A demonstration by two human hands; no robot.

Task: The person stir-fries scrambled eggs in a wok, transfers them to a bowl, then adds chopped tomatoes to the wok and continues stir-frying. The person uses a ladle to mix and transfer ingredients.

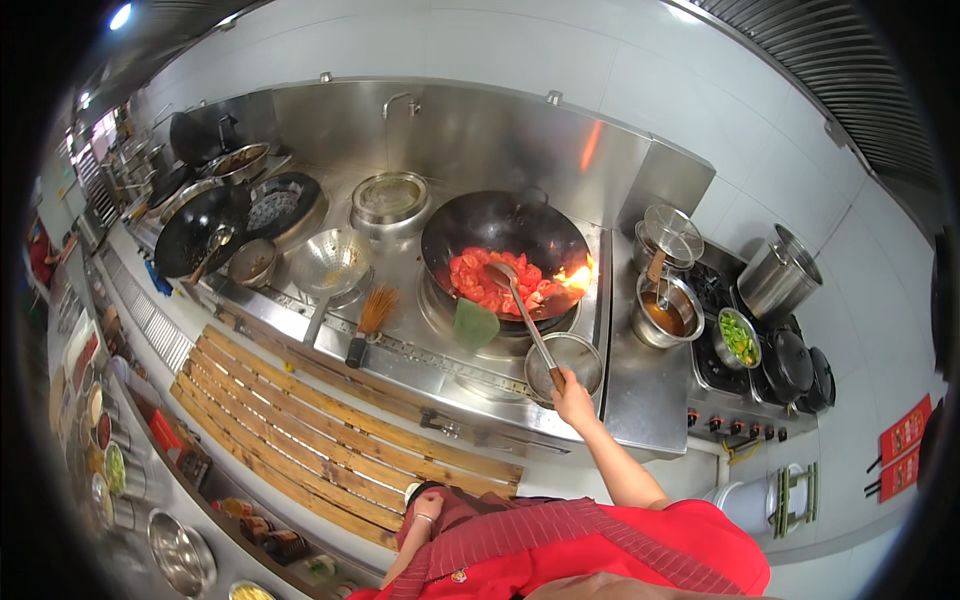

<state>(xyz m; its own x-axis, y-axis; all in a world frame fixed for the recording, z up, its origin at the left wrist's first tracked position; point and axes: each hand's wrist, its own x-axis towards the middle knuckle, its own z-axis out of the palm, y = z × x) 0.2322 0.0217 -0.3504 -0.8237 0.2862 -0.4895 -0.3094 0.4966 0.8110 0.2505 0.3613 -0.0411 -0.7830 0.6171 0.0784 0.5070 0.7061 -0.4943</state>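
Note:
My right hand (574, 401) grips the wooden end of a long-handled metal ladle (531, 324). The ladle's bowl rests among cut tomatoes (474, 271) in a black wok (499, 217) on the stove. Flames (576, 279) flare inside the wok's right rim. A green cloth (476, 325) lies against the near rim. Beneath the ladle handle, nearest my right hand, is a round metal pot (564, 366). Down by my waist, my left hand (428, 505) lies against the dark red apron (487, 536); its fingers are partly hidden, and I see nothing held in it.
Left of the wok are a bamboo brush (377, 311), a perforated strainer (331, 262) and a second wok (196, 232). A steel pot of brown liquid (666, 313) and a bowl of green vegetables (737, 339) stand right. Wooden slats (315, 427) cover the floor. Behind-left runs an ingredient counter (142, 536).

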